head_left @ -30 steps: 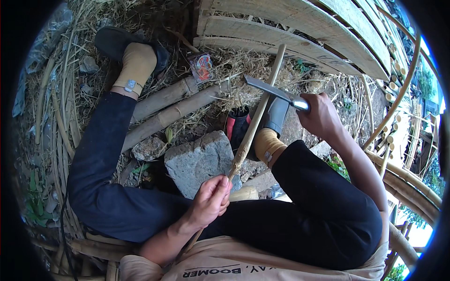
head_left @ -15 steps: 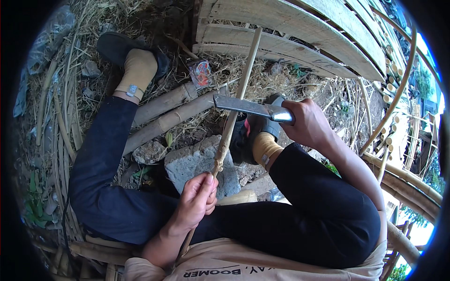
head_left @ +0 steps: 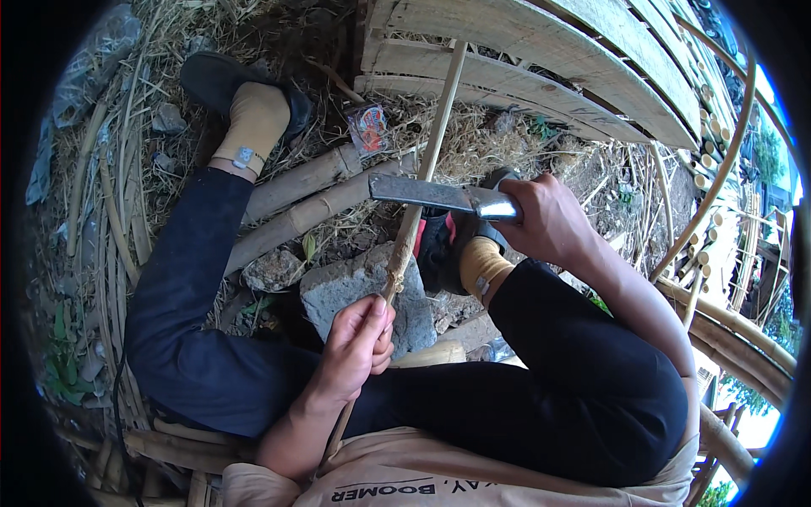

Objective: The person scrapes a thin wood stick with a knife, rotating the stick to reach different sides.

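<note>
Stick (head_left: pixel 406 237) runs from the left hand (head_left: pixel 356 342) gripping it toward 12–1 o'clock; right hand (head_left: pixel 547 221), at 2 o'clock, clenches a knife (head_left: pixel 446 196) that crosses it toward 9; contact unclear.

head view | left fisheye of pair | faces down | near the hands (head_left: pixel 358 342)

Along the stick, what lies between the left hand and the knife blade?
In the head view, a length of the stick itself, with a rough knobbly node near the left hand; the knife blade crosses beyond it.
</note>
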The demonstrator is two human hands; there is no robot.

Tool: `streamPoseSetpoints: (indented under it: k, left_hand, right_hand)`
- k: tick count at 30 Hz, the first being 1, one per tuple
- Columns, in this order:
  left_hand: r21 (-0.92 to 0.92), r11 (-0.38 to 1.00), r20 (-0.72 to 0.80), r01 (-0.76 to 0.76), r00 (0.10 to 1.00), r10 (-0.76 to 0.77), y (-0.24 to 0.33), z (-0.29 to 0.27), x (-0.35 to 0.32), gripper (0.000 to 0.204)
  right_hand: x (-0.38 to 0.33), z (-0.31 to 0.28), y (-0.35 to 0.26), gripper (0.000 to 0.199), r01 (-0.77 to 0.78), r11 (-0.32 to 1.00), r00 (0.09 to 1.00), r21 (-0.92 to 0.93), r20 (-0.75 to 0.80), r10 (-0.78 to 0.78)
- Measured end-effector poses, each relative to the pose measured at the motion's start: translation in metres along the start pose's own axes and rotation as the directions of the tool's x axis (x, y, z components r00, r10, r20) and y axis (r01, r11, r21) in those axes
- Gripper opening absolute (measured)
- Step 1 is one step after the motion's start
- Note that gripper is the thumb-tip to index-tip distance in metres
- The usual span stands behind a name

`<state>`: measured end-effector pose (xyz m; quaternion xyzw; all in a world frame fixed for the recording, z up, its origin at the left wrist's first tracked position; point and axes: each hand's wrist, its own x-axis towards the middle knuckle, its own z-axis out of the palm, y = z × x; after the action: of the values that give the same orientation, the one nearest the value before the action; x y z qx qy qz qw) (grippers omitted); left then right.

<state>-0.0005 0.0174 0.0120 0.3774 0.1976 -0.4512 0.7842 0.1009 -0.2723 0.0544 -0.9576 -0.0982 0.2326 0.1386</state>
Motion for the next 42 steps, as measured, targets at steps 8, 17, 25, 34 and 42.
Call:
streamPoseSetpoints:
  k: [8, 17, 25, 34, 42]
  left_hand:
    - [-0.05, 0.998, 0.051, 0.048, 0.998, -0.045, 0.002, -0.003, 0.003, 0.031]
    - [-0.105, 0.992, 0.118, 0.071, 0.991, -0.058, 0.002, -0.006, 0.004, 0.032]
    - [-0.099, 0.992, 0.109, 0.077, 0.992, -0.066, -0.003, -0.004, 0.004, 0.032]
    - [-0.056, 0.998, 0.061, 0.029, 0.998, -0.026, -0.01, 0.001, 0.002, 0.032]
    - [-0.028, 0.999, 0.043, 0.022, 0.999, -0.021, -0.009, 0.005, 0.001, 0.032]
  right_hand:
    - [0.0, -0.001, -0.003, 0.021, 0.024, 1.0, 1.0, 0.009, -0.003, -0.024]
    - [-0.001, 0.004, -0.003, 0.018, 0.012, 1.0, 0.999, 0.022, -0.031, -0.012]
    - [0.002, 0.009, -0.002, 0.016, -0.056, 0.997, 0.998, -0.052, -0.043, 0.054]
    - [0.007, 0.015, 0.008, 0.017, -0.042, 0.997, 0.996, -0.059, -0.086, 0.037]
    - [0.024, -0.006, 0.038, 0.014, -0.176, 0.977, 0.966, -0.122, -0.21, 0.148]
